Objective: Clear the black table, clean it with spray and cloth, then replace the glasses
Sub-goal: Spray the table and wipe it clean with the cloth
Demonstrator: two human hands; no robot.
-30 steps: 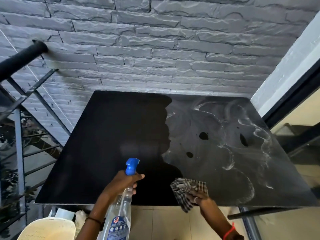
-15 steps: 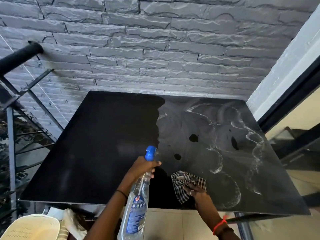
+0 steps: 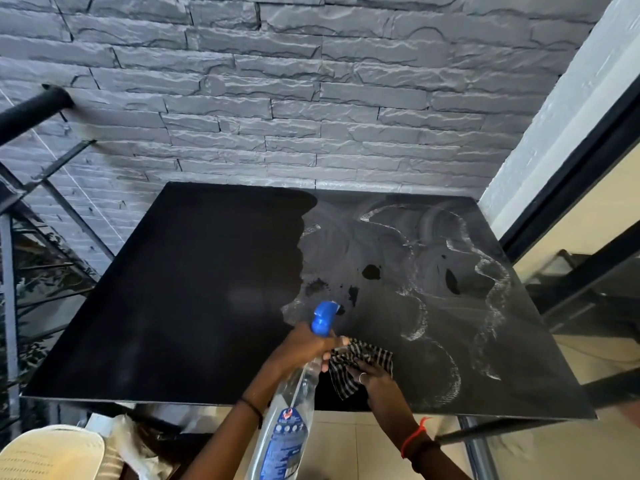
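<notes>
Step in hand: spraying. The left hand (image 3: 304, 344) grips the spray bottle (image 3: 291, 410) at its neck, at lower centre, aimed over the black table (image 3: 190, 289). The right hand (image 3: 375, 379) grips the checked cloth (image 3: 356, 358) on the tabletop beside it. Streaked residue (image 3: 495, 289) marks the right half. The next move probably calls for wiping there. No glasses are in view.

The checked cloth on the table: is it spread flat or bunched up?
Bunched up: the checked cloth lies crumpled in folds under the right hand.
</notes>
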